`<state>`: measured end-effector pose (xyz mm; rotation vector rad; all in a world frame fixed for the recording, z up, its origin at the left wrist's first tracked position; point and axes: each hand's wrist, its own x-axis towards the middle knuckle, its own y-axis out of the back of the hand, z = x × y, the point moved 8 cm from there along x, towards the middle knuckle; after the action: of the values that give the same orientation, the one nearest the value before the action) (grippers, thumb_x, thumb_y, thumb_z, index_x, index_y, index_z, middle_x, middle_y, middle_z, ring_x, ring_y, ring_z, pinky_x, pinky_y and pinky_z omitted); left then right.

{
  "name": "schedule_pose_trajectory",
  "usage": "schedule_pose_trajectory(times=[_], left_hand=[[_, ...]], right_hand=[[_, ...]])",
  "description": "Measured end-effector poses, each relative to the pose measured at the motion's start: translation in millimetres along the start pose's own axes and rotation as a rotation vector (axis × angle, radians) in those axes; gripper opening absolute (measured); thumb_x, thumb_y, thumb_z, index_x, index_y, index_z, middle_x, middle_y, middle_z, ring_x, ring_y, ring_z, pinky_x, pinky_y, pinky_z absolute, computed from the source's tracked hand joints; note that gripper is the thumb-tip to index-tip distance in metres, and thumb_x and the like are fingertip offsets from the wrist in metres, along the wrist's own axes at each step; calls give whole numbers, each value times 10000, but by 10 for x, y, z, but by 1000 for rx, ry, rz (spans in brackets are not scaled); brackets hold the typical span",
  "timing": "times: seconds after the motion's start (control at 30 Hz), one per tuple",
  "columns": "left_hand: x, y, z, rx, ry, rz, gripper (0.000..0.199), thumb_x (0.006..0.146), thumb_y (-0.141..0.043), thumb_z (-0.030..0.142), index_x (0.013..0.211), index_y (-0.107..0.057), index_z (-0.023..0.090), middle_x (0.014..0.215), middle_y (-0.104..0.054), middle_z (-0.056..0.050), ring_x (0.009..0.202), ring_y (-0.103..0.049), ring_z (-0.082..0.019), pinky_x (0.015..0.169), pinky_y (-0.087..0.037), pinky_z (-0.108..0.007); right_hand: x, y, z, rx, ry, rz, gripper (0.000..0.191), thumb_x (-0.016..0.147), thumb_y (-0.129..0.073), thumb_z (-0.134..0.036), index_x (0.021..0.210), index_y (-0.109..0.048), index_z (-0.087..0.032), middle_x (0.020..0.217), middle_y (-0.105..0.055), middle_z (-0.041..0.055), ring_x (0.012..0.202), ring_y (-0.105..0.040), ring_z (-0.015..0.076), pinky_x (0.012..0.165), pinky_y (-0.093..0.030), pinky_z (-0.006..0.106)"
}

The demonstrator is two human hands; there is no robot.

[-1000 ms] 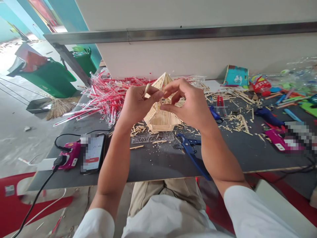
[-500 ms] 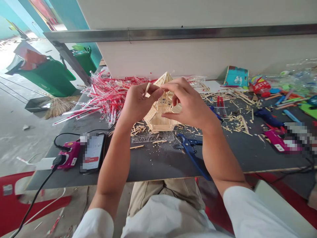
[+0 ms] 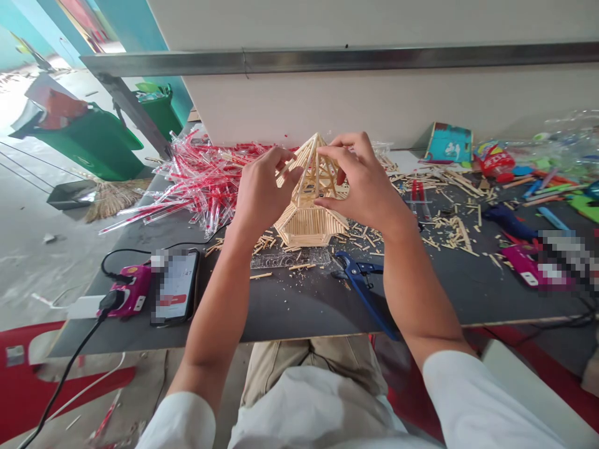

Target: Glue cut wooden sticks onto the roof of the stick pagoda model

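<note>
A small pavilion-like model of thin pale wooden sticks stands on the dark table, with a pointed, partly open roof and a six-sided base. At the roof's left side is my left hand, its fingers curled and its thumb by the roof frame. A wooden stick seems to lie between those fingers, though they partly hide it. My right hand is at the roof's right side, thumb and fingers apart. Its index fingertip meets the roof near the peak. In front lie a clear ruler and a blue-handled cutter.
Red-and-clear plastic wrappers are heaped at back left. Stick offcuts are scattered around the model and to the right. A phone and a pink power strip with cables lie at left. Another pink strip lies at right.
My hands have moved apart from their meeting point in front of the roof, to its two sides. The stick that stood up from my left hand no longer shows upright.
</note>
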<state>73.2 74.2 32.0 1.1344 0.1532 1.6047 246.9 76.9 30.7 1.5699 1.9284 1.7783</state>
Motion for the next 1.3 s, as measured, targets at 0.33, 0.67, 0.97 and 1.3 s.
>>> schedule_pose_trajectory(times=[0.33, 0.67, 0.97, 1.3], left_hand=[[-16, -52, 47, 40, -56, 17, 199, 961, -620, 296, 1128, -692, 214, 972, -738, -47, 860, -650, -176, 818, -503, -339], [-32, -147, 44, 41, -45, 41, 251, 931, -686, 379, 1127, -666, 223, 942, -723, -34, 858, -642, -183, 747, -480, -335], [-23, -181, -23, 46, 6, 86, 214, 898, -715, 342, 1059, -641, 222, 912, -711, -26, 811, -614, -177, 730, -465, -345], [-20, -210, -54, -5, 11, 113, 262, 852, -769, 348, 1049, -641, 231, 924, -704, -24, 805, -609, -172, 702, -461, -333]], right_hand=[[-4, -35, 18, -71, 78, 0, 677, 943, -689, -473, 1545, -412, -337, 1488, -433, 98, 1168, -663, 322, 958, -595, 532], [5, -33, 40, 2, 76, 20, 711, 919, -737, -473, 1550, -424, -376, 1481, -457, 108, 1218, -654, 373, 934, -599, 572], [18, -21, 17, -2, 58, 15, 704, 904, -771, -440, 1528, -452, -374, 1482, -478, 104, 1135, -686, 322, 948, -599, 546], [5, -44, 21, -22, 72, 6, 660, 915, -757, -376, 1511, -473, -371, 1472, -452, 107, 1063, -686, 298, 923, -613, 537]])
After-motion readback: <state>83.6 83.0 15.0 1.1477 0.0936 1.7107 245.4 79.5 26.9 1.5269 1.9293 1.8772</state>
